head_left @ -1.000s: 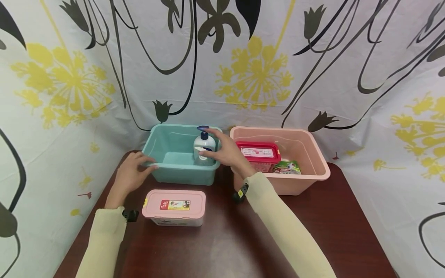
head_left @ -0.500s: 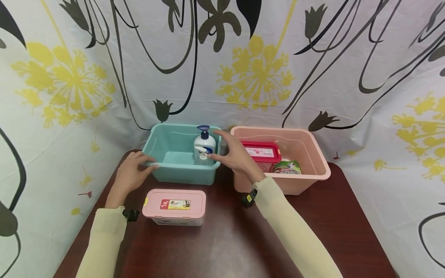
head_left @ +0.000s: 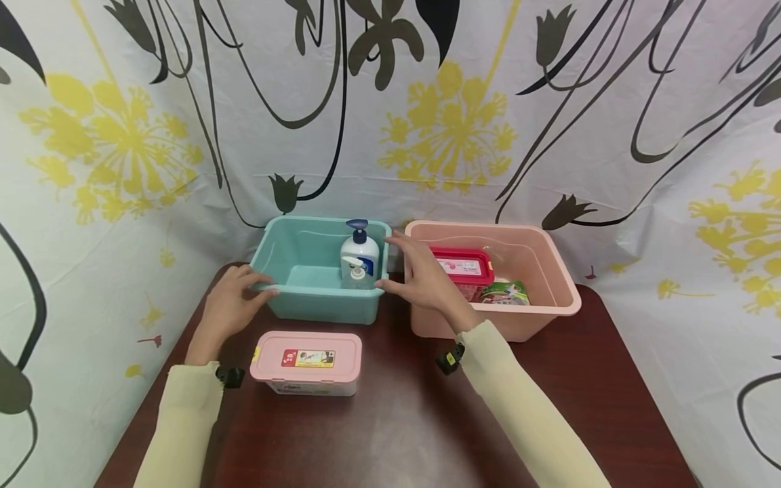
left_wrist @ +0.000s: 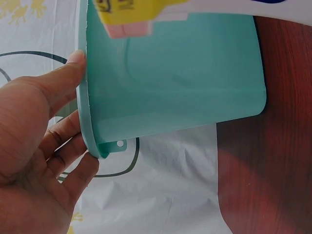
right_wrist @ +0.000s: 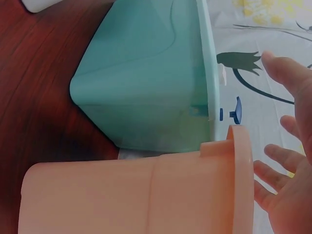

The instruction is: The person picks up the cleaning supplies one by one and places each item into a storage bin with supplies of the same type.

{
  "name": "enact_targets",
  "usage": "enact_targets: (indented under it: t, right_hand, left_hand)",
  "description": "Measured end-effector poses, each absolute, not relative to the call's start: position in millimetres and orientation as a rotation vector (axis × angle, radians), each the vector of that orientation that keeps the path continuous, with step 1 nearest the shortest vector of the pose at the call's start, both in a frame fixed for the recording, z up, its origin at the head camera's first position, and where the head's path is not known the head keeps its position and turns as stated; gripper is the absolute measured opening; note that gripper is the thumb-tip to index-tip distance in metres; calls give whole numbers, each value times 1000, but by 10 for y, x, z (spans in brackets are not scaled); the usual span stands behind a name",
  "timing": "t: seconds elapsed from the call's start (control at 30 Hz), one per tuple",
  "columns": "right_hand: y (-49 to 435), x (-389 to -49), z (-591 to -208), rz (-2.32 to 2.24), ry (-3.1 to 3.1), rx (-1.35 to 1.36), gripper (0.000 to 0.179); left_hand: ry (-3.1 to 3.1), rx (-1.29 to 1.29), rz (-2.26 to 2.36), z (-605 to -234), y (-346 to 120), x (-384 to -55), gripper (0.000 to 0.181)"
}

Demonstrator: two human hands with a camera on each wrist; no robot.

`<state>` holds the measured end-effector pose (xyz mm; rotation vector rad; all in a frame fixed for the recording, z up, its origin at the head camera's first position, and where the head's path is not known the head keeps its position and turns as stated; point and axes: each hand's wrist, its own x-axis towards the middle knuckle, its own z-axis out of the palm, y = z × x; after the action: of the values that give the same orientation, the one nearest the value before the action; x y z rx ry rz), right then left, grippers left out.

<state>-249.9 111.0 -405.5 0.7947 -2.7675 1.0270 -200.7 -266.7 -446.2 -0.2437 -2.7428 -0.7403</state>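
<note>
Teal bin (head_left: 320,306) pinched at corner by left hand (head_left: 228,305); right hand (head_left: 424,274) held near other end, fingers spread, nothing grabbed.

Navy-pump bottle (head_left: 366,248): lower pt. hid. behind clear bottle (head_left: 357,276). Clear bottle: base hid. by near wall of teal tub (head_left: 323,304). Red-lid box (head_left: 466,266): left end hid. by R hand (head_left: 427,279); lower pt. behind near wall of peach tub (head_left: 518,326). Green pkt. (head_left: 505,293): bottom hid., print illeg. Pink-lid box (head_left: 305,376): sm. print illeg.; L-wrist view: corner only, blurred, cut at top. R hand: cut, R-wrist view; contact w/ teal tub's rim unclear. L hand (head_left: 227,308): cut, L-wrist view. L sleeve (head_left: 182,420), R sleeve (head_left: 525,396): cut, near edge.
</note>
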Motion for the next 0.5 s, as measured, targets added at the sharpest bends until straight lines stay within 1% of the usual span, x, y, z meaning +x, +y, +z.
enact_targets:
  t: [0.5]
  right_hand:
    - [1136, -2282, -4157, 882, -2772, 870, 91]
  left_hand:
    - [-2749, -239, -732, -4444, -2653, -2005, 22]
